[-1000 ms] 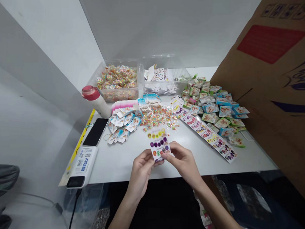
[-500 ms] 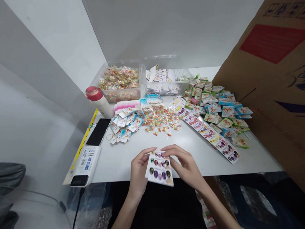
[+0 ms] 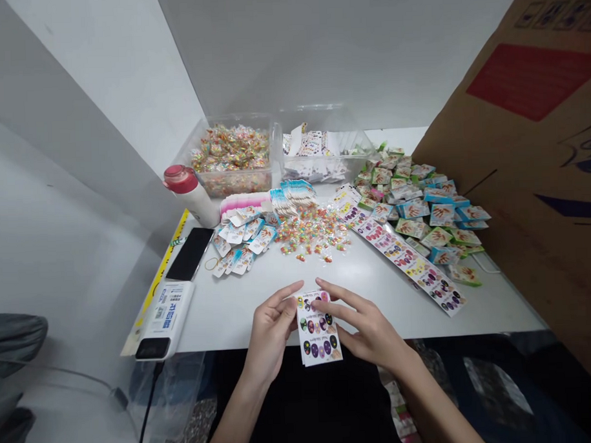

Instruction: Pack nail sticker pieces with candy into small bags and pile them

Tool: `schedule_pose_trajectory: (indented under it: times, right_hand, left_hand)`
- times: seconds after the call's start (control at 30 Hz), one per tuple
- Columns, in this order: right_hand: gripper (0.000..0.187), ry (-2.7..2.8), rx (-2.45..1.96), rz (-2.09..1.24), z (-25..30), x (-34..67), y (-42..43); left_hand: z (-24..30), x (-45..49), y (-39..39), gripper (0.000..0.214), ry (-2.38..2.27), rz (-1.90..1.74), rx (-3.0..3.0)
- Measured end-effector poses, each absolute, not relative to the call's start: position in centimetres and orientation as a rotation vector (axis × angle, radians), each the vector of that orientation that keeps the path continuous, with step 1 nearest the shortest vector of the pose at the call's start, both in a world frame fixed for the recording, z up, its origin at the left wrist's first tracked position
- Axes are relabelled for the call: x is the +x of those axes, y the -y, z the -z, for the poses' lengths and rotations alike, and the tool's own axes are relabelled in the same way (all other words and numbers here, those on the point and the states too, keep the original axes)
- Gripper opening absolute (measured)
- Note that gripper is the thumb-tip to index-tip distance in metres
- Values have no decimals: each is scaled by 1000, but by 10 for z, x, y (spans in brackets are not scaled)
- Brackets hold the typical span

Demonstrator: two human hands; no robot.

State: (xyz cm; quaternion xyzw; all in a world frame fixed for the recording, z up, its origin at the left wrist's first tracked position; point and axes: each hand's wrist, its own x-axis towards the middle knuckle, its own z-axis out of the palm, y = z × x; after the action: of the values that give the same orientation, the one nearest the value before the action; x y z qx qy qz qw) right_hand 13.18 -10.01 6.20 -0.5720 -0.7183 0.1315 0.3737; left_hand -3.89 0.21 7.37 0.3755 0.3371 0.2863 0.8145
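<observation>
A folded nail sticker sheet point(image 3: 320, 348), white with rows of dark and purple nail designs, is held upright over the table's front edge. My left hand point(image 3: 273, 329) pinches its upper left edge between thumb and fingers. At the right edge, my right hand point(image 3: 364, 322) has a finger across the printed front and others at the side, gripping it; the index finger stretches out above. A second layer shows behind the front face. Beyond my hands lies a pile of small clear packets with colourful pieces point(image 3: 312, 230). A long uncut-looking sticker strip point(image 3: 403, 260) slants to the right.
Small green and blue boxes point(image 3: 421, 210) are heaped at right beside a large carton point(image 3: 531, 174). Behind stand clear bins of packets point(image 3: 236, 181) and sheets point(image 3: 318, 172). Folded cards point(image 3: 242, 233), a bottle point(image 3: 192, 199), a phone point(image 3: 190, 254) and a power bank point(image 3: 166, 320) occupy the left.
The sticker sheet has turned more upright and shifted slightly right. My left thumb has come onto its edge, and my right index finger has lifted off and straightened.
</observation>
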Motion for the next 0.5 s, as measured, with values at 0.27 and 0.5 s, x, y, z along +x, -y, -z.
schedule_pose_trajectory:
  times: [0.27,0.5]
  right_hand:
    - [31,1483,-1341,-578,-59,123,94]
    - [17,512,-972,-973,-59,84,75]
  left_hand:
    - [-71,-37,5,28,-759,-641,955]
    - [-60,-33,11,21,-651,-741,935]
